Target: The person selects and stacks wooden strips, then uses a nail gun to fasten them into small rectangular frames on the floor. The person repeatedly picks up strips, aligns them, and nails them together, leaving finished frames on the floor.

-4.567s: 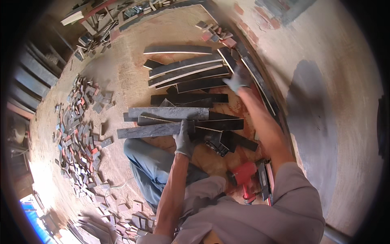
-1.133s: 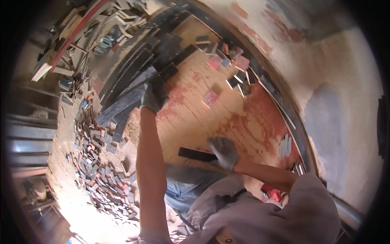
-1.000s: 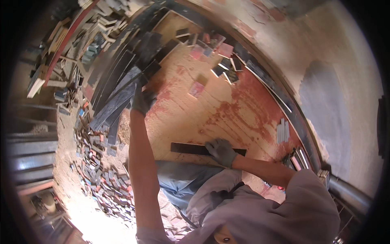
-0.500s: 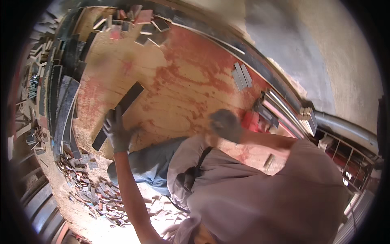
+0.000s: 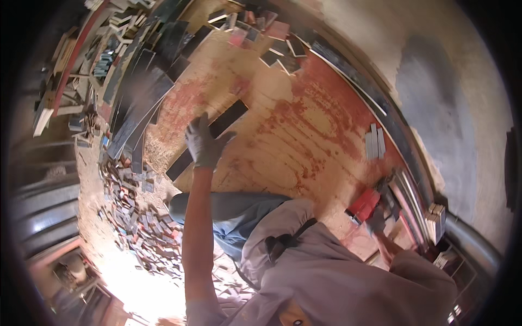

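Note:
My left hand (image 5: 204, 145), in a grey glove, lies across a narrow dark board strip (image 5: 229, 118). Its thumb is stretched out and its fingers are extended rather than wrapped round the strip. The strip slants over the red-stained work surface (image 5: 321, 117), its two ends showing on either side of the hand. Off to the right, my gloved right hand (image 5: 376, 220) is closed at the dark rear part of a boxy red power tool (image 5: 363, 205). Its fingers are partly hidden there.
Three grey strips (image 5: 375, 142) lie side by side on the right. Small dark and red offcuts (image 5: 278, 48) sit at the far edge. Long dark boards (image 5: 142, 106) lean along the left, above a heap of scrap pieces (image 5: 138, 223). Stacked strips (image 5: 411, 204) stand beside the red tool.
My right hand has gone from above the work surface over to the red tool on the right and closed on it. The left hand stays on the strip. The whole view has swung.

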{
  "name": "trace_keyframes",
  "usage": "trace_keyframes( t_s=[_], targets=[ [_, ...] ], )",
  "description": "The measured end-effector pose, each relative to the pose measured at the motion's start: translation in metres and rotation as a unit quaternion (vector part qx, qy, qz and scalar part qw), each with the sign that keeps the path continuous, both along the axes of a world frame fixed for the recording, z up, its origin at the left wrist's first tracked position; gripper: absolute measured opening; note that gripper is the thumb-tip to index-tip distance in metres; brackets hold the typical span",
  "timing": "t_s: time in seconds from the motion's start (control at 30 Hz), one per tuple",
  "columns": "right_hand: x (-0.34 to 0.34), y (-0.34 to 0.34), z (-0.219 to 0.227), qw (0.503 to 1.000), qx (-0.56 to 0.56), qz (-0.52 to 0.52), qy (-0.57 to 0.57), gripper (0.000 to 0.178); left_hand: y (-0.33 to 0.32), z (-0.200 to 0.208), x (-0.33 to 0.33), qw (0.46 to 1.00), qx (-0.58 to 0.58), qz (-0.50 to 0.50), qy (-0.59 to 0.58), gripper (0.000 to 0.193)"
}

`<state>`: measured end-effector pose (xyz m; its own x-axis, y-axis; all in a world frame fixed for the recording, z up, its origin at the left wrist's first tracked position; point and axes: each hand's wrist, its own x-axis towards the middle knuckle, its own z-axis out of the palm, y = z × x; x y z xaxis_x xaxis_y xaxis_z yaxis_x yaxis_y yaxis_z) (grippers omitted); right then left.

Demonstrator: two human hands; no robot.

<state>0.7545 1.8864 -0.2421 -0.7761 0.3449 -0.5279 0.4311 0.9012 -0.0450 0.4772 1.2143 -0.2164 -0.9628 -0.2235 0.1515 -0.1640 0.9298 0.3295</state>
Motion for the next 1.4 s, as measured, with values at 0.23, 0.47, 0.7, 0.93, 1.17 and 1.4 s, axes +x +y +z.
trace_keyframes(
  t_s=[0.23, 0.47, 0.7, 0.93, 1.17, 1.4],
  targets=[
    [-0.087, -0.138, 0.11, 0.928, -0.302, -0.204, -0.073, 0.022, 0.066, 0.011, -0.101, 0.993, 0.041, 0.088, -0.067, 0.068],
    [-0.192, -0.232, 0.147, 0.851, -0.462, -0.195, -0.154, 0.031, 0.058, 0.014, -0.09, 0.989, 0.144, -0.035, -0.01, 0.044],
    [-0.187, -0.232, 0.118, 0.922, -0.346, 0.168, 0.051, 0.036, 0.048, -0.002, -0.037, 0.996, 0.075, -0.032, -0.022, 0.06],
    [-0.196, -0.243, 0.131, 0.929, -0.27, 0.099, -0.232, 0.039, 0.033, -0.005, -0.05, 0.991, 0.081, -0.07, -0.083, 0.059],
    [-0.185, -0.24, 0.122, 0.921, -0.351, 0.17, -0.014, 0.034, 0.033, -0.001, -0.061, 0.99, 0.046, -0.094, -0.099, 0.053],
    [-0.156, -0.213, 0.098, 0.901, -0.332, 0.28, 0.028, 0.032, 0.036, -0.003, -0.064, 0.988, 0.05, -0.102, -0.109, 0.054]
  ],
)
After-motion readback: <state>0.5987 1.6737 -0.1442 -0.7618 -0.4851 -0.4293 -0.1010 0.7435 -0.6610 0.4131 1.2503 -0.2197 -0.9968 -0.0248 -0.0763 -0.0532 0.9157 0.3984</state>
